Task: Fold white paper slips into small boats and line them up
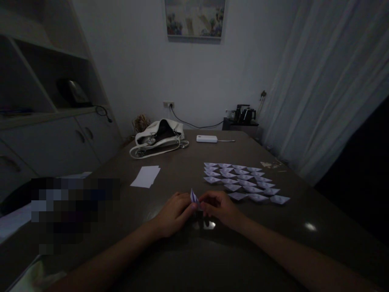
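A small folded piece of white paper (194, 198) stands upright between my two hands, low over the dark table. My left hand (177, 211) pinches its left side with thumb and fingers. From the other side, my right hand (221, 207) grips the paper's right edge between thumb and fingertips. The fingers cover the paper's lower part. To the right of my right hand, several folded white paper boats (243, 182) lie in rows. A small stack of white paper sheets (146, 176) rests to the left, beyond my left hand.
The dark glossy table (182, 263) reflects light. Toward its far end lie a white handbag (159, 138) and a white power bank (207, 139) with a short cable. Paper scraps (270, 165) are near the right edge. A blurred-out patch (73, 207) hides things at left.
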Available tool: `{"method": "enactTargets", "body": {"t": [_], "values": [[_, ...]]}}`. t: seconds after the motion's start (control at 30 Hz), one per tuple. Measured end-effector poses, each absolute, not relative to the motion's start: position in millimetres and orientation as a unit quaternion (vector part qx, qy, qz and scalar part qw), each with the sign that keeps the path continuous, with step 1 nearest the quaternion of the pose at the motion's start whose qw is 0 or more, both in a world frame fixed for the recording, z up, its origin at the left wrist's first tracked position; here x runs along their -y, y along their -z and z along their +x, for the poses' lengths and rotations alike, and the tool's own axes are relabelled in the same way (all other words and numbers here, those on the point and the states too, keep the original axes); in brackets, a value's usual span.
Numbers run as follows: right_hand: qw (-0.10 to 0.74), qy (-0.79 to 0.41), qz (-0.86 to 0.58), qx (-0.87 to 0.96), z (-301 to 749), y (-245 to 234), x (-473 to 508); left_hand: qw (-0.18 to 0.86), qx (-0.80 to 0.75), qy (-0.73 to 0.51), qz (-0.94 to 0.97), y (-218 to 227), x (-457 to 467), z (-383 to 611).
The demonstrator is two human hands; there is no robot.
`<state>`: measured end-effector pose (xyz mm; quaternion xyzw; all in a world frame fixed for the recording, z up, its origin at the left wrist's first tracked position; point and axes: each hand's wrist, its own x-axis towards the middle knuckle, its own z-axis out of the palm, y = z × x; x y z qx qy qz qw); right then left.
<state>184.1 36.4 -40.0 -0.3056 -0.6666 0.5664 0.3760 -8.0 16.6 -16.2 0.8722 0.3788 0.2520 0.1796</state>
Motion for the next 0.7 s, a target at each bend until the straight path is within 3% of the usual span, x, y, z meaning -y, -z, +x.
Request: {"method": "enactTargets", "body": {"t": [0.7], "values": [[0.405,-0.514,-0.325,0.682,184.3,38.7,-37.5,0.335,-0.511,-0.404,0.681,22.5,-18.5,-8.8]]}}
